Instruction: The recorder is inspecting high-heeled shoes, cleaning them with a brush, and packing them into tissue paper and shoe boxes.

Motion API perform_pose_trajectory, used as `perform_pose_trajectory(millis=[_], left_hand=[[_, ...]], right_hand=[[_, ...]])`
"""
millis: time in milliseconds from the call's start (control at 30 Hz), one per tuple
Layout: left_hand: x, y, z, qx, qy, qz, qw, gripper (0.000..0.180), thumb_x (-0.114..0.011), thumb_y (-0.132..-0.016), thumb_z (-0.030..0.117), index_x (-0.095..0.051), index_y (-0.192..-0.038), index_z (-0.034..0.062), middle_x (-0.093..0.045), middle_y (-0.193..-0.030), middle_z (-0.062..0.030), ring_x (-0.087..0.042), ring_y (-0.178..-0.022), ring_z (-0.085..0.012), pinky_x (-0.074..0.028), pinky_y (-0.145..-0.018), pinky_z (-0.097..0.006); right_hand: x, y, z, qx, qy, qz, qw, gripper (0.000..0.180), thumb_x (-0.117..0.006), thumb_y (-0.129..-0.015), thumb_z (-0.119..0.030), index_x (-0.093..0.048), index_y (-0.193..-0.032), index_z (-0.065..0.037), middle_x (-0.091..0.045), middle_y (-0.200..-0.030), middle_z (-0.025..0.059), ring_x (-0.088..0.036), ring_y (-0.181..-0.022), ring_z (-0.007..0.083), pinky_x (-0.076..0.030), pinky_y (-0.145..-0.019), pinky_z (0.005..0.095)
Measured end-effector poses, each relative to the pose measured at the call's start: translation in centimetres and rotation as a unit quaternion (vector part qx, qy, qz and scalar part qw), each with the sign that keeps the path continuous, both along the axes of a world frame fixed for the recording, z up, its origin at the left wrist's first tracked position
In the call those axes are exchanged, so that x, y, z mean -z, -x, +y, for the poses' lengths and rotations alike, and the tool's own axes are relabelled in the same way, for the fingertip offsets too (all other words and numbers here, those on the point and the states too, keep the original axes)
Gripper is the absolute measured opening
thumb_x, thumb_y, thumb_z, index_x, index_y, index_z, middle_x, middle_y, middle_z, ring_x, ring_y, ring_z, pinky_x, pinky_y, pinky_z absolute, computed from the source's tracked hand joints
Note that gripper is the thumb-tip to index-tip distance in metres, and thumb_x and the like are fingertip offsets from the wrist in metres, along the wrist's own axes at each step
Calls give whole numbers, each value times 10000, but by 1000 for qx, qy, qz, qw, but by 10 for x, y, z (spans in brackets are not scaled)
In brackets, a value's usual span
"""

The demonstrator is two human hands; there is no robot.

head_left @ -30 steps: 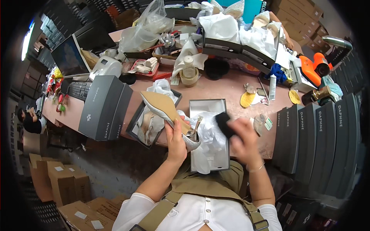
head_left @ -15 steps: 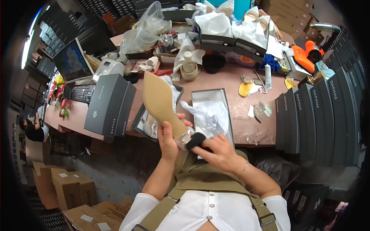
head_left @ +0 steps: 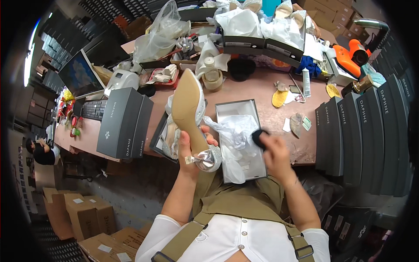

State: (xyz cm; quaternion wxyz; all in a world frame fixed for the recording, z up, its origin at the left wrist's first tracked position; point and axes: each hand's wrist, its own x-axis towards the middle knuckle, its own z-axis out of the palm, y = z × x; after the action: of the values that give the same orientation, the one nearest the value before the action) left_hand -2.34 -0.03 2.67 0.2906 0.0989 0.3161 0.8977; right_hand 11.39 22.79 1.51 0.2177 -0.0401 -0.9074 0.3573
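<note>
A high-heeled shoe (head_left: 188, 105) with a tan sole, a silvery sparkling upper and a shiny metallic heel is gripped by my left hand (head_left: 188, 150). Its sole faces me and its toe points up and away. My right hand (head_left: 278, 158), somewhat blurred, pinches a small black pad (head_left: 259, 139) well apart from the shoe. Below and between them lies an open grey shoebox (head_left: 235, 105) with crumpled white tissue paper (head_left: 237, 135) inside. Behind the held shoe, partly hidden, another open box (head_left: 158, 139) contains tissue and what looks like a second shoe.
Stacked grey shoeboxes (head_left: 364, 131) line the right side; two more (head_left: 124, 122) stand left by a keyboard (head_left: 94, 109). At the back are tape rolls (head_left: 212, 80), boxes of wrapped shoes (head_left: 242, 41) and an orange heat gun (head_left: 348, 61). Cartons (head_left: 89, 214) sit on the floor lower left.
My right hand has drawn the black pad away from the heel, to the right and farther out. The shoe has turned more upright, showing its sparkling edge and heel.
</note>
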Motion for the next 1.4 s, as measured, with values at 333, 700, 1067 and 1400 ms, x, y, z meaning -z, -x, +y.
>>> perform_pose_trajectory(millis=[333,700,1067,1400], left_hand=[[-1,-10,31,-92,395,420,812,362,-510,-962,283,-557,-1151,-22,-634,-995,-94,-610,-893,-198,-481,-819,-315],[149,135,-145,-147,706,385,575,285,-576,-867,161,-578,-1082,-27,-651,-928,-243,-623,-834,-416,-484,-769,-472],[25,66,-74,-145,123,-4,982,585,-621,-882,291,-351,-1361,92,-540,-846,-66,-571,-694,-172,-495,-599,-332],[9,8,-47,-87,73,-49,992,587,-455,-948,303,-258,-1433,35,-557,-995,-106,-604,-853,-218,-522,-816,-419]], right_hand=[[22,40,-34,-151,503,-145,839,815,-670,-865,-137,-158,-1491,-30,-541,-1221,201,-544,-1136,250,-488,-881,350],[35,47,1,50,240,-131,961,226,-624,-854,-64,-619,-1070,2,-624,-990,153,-627,-809,215,-498,-745,333],[147,81,113,97,-117,-134,979,362,-670,-743,-79,-555,-1075,5,-576,-1075,207,-561,-984,365,-450,-865,427],[-41,9,-49,-130,43,27,990,444,-621,-662,-68,-648,-1104,-33,-571,-1045,157,-560,-996,306,-464,-895,383]])
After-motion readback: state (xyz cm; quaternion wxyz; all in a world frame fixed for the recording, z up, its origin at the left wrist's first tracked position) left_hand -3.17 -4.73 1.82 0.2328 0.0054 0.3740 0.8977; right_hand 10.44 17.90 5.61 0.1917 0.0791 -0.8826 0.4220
